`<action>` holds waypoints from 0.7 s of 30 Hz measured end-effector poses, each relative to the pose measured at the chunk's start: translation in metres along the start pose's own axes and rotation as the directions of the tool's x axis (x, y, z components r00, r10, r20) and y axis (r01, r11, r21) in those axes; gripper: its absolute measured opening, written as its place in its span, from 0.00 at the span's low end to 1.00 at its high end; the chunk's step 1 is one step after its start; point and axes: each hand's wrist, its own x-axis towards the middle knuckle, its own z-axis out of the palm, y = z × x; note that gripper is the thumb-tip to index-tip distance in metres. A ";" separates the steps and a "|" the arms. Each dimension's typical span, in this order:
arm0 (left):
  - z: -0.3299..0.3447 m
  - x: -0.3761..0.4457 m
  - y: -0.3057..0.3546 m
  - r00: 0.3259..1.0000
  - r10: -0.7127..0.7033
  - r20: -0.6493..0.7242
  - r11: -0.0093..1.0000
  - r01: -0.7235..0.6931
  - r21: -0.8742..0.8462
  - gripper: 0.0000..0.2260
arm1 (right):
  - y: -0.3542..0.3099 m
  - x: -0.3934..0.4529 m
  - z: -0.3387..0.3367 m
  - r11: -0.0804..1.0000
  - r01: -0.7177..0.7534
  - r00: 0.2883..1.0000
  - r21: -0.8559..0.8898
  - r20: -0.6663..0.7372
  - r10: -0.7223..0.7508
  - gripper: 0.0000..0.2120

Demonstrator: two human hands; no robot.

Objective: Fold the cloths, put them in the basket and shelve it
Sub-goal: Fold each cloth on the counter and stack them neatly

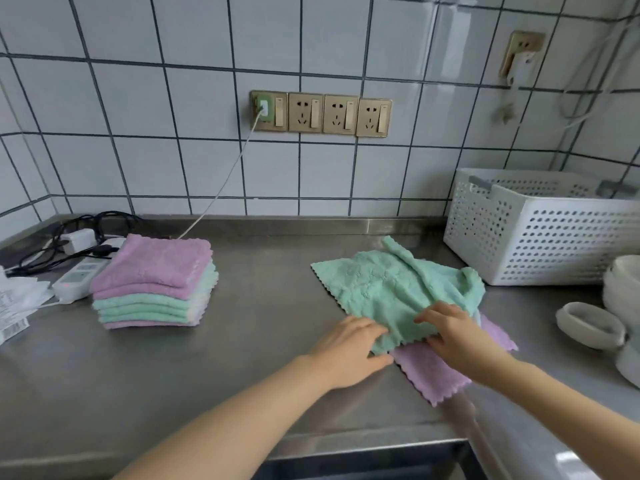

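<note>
Pinching the near corner of the green cloth, the person's left hand and right hand each grip its scalloped edge where it lies rumpled on the steel counter, overlapping a purple cloth just in front of the white perforated basket. The fabric looks light, soft and limp, so it will likely sag and crease unless held by two corners and drawn flat before each fold. A folded stack of purple and green cloths sits well apart to the left, and judging by it, most of the folding is done.
</note>
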 end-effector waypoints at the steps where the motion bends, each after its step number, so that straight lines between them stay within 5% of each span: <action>1: 0.005 0.004 0.006 1.000 -0.019 -0.024 0.998 0.020 0.056 0.25 | 0.001 0.000 0.001 0.999 0.035 0.999 -0.032 0.004 -0.035 0.15; 7: 0.001 0.017 0.025 0.980 -0.006 -0.201 0.902 0.092 0.423 0.06 | 0.003 0.001 0.007 0.998 0.065 0.998 -0.027 0.009 -0.065 0.16; 10: -0.009 0.026 0.018 0.965 -0.075 -0.253 0.965 0.134 0.225 0.06 | 0.000 0.001 0.007 0.996 0.042 0.999 -0.077 -0.005 -0.043 0.18; 15: -0.051 0.032 0.020 0.848 -0.127 -0.514 0.992 0.113 -0.058 0.10 | -0.015 0.015 -0.006 0.993 -0.085 0.988 -0.079 -0.134 0.074 0.12; 18: -0.078 0.028 0.018 0.815 -0.186 -0.548 0.933 -0.028 -0.358 0.12 | -0.016 0.031 -0.029 0.972 -0.216 0.940 0.094 -0.249 0.233 0.08; 21: -0.102 0.019 0.008 0.713 -0.310 -0.629 0.865 -0.063 -0.498 0.12 | -0.012 0.040 -0.053 0.963 -0.240 0.906 0.123 -0.329 0.268 0.05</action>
